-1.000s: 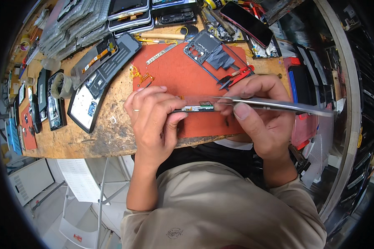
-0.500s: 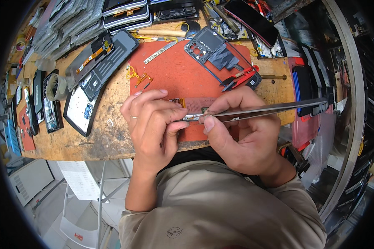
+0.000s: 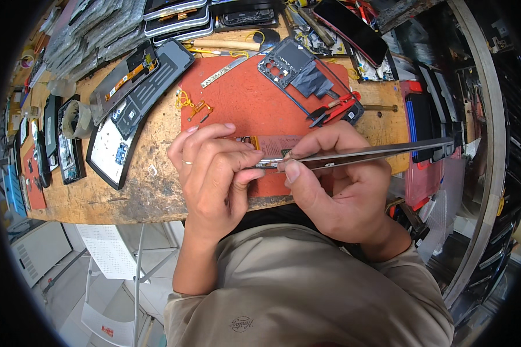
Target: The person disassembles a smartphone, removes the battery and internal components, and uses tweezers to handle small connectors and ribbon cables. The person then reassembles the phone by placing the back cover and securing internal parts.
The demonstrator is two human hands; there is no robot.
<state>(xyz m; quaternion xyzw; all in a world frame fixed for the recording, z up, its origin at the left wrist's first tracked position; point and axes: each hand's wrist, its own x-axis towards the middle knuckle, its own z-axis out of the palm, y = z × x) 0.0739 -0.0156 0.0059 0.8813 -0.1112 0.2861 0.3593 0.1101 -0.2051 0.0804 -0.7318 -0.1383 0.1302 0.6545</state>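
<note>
Over the near part of an orange mat [image 3: 243, 104], my two hands meet almost fingertip to fingertip. My left hand [image 3: 211, 176] is closed, pinching a narrow silvery part [image 3: 267, 163] seen edge-on. A pair of metal tweezers [image 3: 382, 152] is gripped in my right hand [image 3: 344, 188]. Its joined end points right, and its tips are hidden by my right thumb and forefinger, beside the silvery part. Just beyond my fingers shows a flat pinkish piece [image 3: 279, 141] with a yellow-orange strip at its left end; its near side is covered.
A phone frame [image 3: 298, 72] and red-handled pliers [image 3: 336, 110] lie at the mat's far right. Orange flex cables [image 3: 201, 111] sit at its left. Phone housings [image 3: 116, 144] cover the left bench. A dark phone [image 3: 353, 32] rests far right, near a metal rail [image 3: 486, 115].
The view has shifted very slightly. Both hands keep nearly the same pose and hold the same things.
</note>
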